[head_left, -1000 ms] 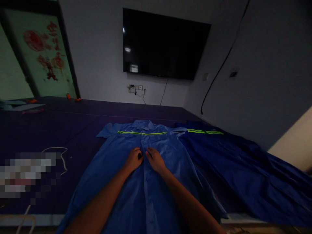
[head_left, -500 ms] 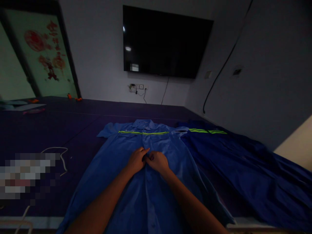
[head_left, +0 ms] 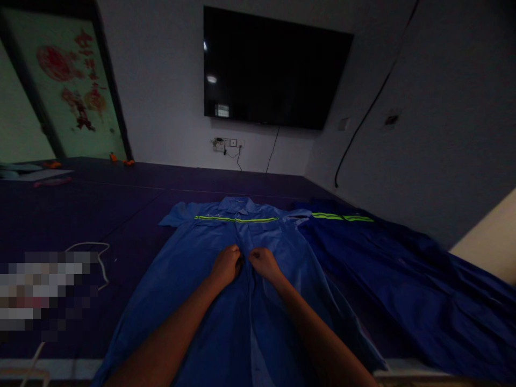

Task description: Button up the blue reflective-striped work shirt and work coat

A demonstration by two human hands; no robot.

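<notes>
A blue short-sleeved work shirt lies spread face up, collar away from me, with a yellow-green stripe across its chest. My left hand is closed on the left edge of the front placket, a little below the stripe. Just to its right, my right hand pinches the other front edge. A narrow gap separates the two hands, and the cloth between them is slightly raised and creased. Any button at the fingertips is hidden in the dim light.
Darker blue clothing with a similar stripe lies to the right. On the left, a white cord runs by a blurred-out item. Beyond the purple surface, a television hangs on the wall.
My hands were together at the placket; now they are slightly apart, the right one shifted right. The front edge of the cloth has been drawn rightward with it.
</notes>
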